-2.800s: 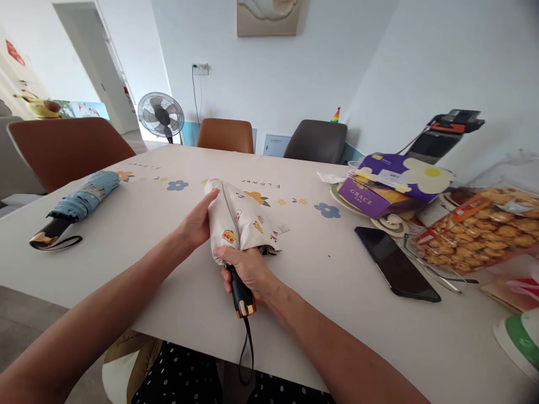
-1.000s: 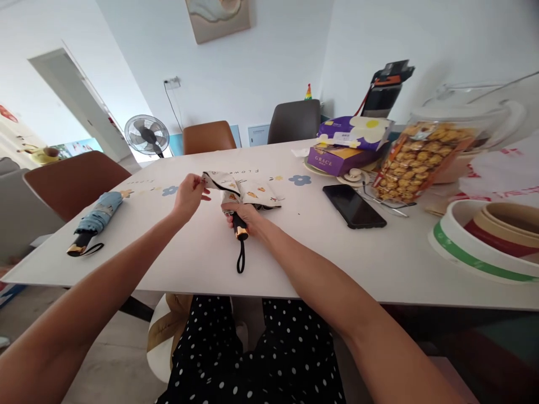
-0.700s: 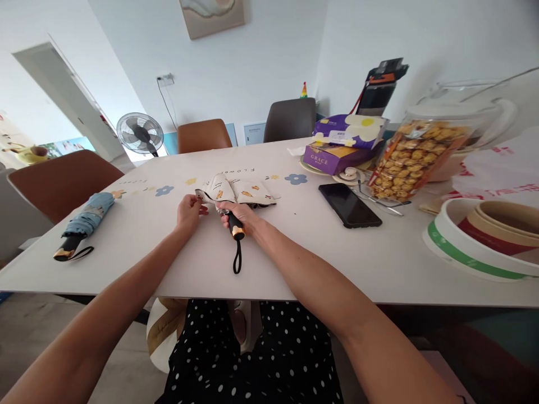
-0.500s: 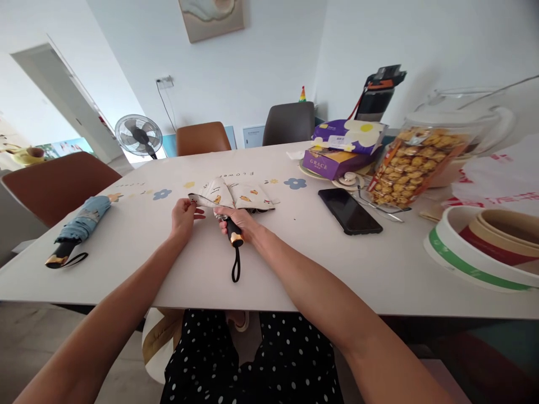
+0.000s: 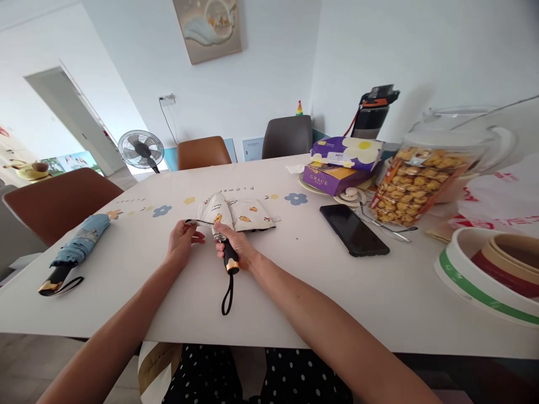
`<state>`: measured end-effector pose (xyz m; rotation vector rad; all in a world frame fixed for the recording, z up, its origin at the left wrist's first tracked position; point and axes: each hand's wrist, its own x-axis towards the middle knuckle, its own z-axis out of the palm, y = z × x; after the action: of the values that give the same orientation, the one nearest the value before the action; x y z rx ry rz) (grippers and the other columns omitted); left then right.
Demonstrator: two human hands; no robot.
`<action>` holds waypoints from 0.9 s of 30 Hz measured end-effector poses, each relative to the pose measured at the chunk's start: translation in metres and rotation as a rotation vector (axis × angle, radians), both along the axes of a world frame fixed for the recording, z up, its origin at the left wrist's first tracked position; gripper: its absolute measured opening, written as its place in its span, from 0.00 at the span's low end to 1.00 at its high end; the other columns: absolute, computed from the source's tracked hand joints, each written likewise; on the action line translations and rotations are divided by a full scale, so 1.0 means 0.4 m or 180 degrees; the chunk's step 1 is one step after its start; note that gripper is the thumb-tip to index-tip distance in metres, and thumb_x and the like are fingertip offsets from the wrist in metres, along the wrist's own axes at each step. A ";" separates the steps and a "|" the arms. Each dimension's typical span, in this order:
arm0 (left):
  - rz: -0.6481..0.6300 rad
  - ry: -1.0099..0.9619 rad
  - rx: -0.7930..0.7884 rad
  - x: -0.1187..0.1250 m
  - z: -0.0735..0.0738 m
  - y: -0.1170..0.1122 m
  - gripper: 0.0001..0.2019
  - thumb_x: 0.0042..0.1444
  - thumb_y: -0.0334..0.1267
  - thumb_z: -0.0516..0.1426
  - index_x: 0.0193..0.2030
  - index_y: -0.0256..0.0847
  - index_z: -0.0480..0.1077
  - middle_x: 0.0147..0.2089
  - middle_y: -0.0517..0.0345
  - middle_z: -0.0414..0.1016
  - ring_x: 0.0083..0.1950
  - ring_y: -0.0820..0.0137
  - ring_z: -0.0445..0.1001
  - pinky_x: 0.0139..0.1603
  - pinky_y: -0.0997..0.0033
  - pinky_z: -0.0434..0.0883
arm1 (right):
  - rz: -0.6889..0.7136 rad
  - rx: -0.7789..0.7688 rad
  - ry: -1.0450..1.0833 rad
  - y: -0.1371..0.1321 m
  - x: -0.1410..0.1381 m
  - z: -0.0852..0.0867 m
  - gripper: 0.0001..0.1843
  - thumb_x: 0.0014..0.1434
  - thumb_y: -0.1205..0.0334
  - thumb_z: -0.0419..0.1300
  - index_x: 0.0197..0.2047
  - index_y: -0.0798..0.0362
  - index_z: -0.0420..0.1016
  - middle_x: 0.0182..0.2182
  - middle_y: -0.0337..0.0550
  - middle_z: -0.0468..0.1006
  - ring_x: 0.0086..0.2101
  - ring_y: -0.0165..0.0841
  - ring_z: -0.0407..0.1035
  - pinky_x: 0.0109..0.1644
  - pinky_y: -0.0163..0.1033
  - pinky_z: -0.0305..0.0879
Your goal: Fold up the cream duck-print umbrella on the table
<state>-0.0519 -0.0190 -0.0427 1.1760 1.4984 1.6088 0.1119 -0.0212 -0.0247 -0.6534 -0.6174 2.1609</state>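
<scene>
A cream folding umbrella (image 5: 248, 215) with small printed pictures lies on the white table (image 5: 269, 303), its canopy loose and spread to both sides of the shaft. My right hand (image 5: 233, 245) is closed around the top of its black and gold handle, from which a black wrist loop hangs toward me. At the canopy's left corner, my left hand (image 5: 182, 242) pinches the dark-edged fabric between thumb and forefinger, its other fingers loosely curled. To the left lies a blue folding umbrella (image 5: 84, 241), furled, with a similar handle and loop.
Right of my hands lie a black phone (image 5: 353, 230) and eyeglasses (image 5: 389, 224). Beyond are a purple box (image 5: 332, 177), a tissue pack (image 5: 347, 151), a snack jar (image 5: 421, 185) and a bottle (image 5: 373, 115). Paper bowls (image 5: 463, 275) stand near the right edge.
The camera view has tilted up slightly, so everything appears lower. Both hands keep their hold on the cream umbrella, and the canopy has shifted only a little.
</scene>
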 end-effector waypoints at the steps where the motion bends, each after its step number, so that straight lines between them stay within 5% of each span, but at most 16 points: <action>1: -0.0007 -0.0036 -0.0007 -0.002 0.000 -0.002 0.09 0.47 0.38 0.57 0.34 0.38 0.64 0.29 0.62 0.68 0.25 0.73 0.72 0.25 0.68 0.72 | -0.0039 -0.0022 0.0010 -0.003 -0.007 0.000 0.14 0.48 0.58 0.65 0.30 0.56 0.65 0.20 0.34 0.62 0.16 0.21 0.56 0.14 0.28 0.54; 19: -0.0096 -0.0097 -0.0298 -0.007 0.009 -0.028 0.10 0.48 0.41 0.58 0.34 0.39 0.66 0.26 0.60 0.69 0.26 0.71 0.71 0.29 0.68 0.70 | 0.0286 -0.0101 0.0045 -0.008 0.007 -0.012 0.16 0.47 0.54 0.65 0.29 0.54 0.62 0.21 0.32 0.61 0.16 0.21 0.55 0.15 0.28 0.53; 27: -0.0253 -0.0072 -0.0204 -0.013 0.011 -0.014 0.07 0.46 0.37 0.57 0.33 0.39 0.68 0.30 0.59 0.70 0.31 0.69 0.71 0.32 0.66 0.72 | 0.0494 -0.0033 0.0366 0.028 0.015 -0.016 0.33 0.50 0.30 0.46 0.29 0.56 0.64 0.20 0.36 0.63 0.15 0.22 0.55 0.14 0.29 0.51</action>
<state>-0.0570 -0.0246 -0.0382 1.1634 1.4600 1.5057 0.1177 -0.0101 -0.0310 -0.4965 -0.6129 2.3286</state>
